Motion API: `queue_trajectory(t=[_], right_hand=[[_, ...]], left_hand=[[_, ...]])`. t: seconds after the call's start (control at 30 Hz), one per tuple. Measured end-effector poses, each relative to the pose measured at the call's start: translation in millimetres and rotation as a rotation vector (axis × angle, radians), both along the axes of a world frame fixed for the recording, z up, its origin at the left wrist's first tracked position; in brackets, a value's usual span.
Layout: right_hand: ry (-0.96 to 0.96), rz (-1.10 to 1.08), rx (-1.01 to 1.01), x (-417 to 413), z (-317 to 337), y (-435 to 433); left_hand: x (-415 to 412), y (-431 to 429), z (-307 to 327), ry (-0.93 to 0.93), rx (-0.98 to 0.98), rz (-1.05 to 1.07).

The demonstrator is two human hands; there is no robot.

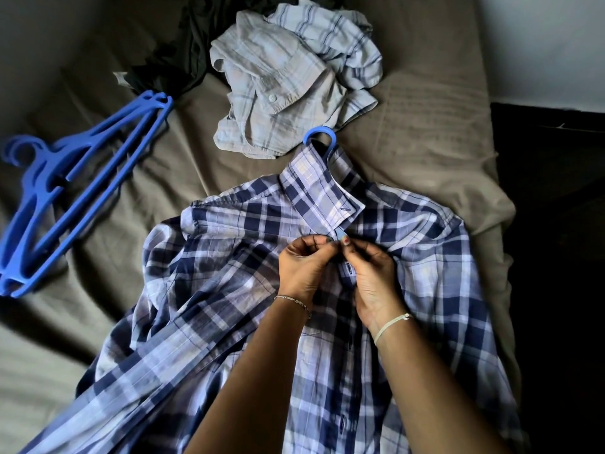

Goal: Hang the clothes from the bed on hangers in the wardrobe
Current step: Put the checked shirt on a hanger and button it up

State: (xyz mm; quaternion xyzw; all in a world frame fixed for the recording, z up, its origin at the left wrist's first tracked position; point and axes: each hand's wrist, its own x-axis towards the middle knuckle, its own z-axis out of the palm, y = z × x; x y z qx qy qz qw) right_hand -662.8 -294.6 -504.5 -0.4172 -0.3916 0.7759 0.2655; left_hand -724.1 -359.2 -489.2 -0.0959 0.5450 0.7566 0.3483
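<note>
A blue and white plaid shirt (229,290) lies spread on the bed, front up. A blue hanger's hook (320,134) sticks out above its collar; the rest of that hanger is hidden inside the shirt. My left hand (302,267) and my right hand (373,276) meet just below the collar, each pinching an edge of the shirt's front placket at the top button. A crumpled pale grey plaid shirt (294,77) lies beyond the collar. A dark garment (176,60) is bunched at the far left.
Several stacked blue hangers (75,194) lie on the brown bedsheet (425,126) at the left. The bed's right edge drops to a dark floor (556,224). A pale wall (550,44) stands at the top right.
</note>
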Motion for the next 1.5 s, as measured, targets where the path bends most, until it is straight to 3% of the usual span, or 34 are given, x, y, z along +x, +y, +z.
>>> queue_trajectory(t=[0.27, 0.57, 0.77, 0.87, 1.13, 1.5], right_hand=[[-0.050, 0.081, 0.090, 3, 1, 3], [-0.610, 0.604, 0.645, -9, 38, 45], [-0.775, 0.757, 0.995, -17, 50, 48], [-0.793, 0.701, 1.061, -15, 46, 42], [-0.851, 0.294, 1.339, -5, 44, 6], [-0.759, 0.239, 1.441, -2, 22, -10]], left_hand=[[-1, -1, 1, -0.013, 0.025, 0.005], [-5, -5, -5, -0.009, 0.056, -0.015], [-6, -5, -11, -0.026, -0.002, -0.027], [-7, -7, -16, -0.049, 0.014, -0.031], [-5, -7, -14, -0.044, 0.033, 0.000], [-5, -1, -21, -0.010, -0.038, 0.026]])
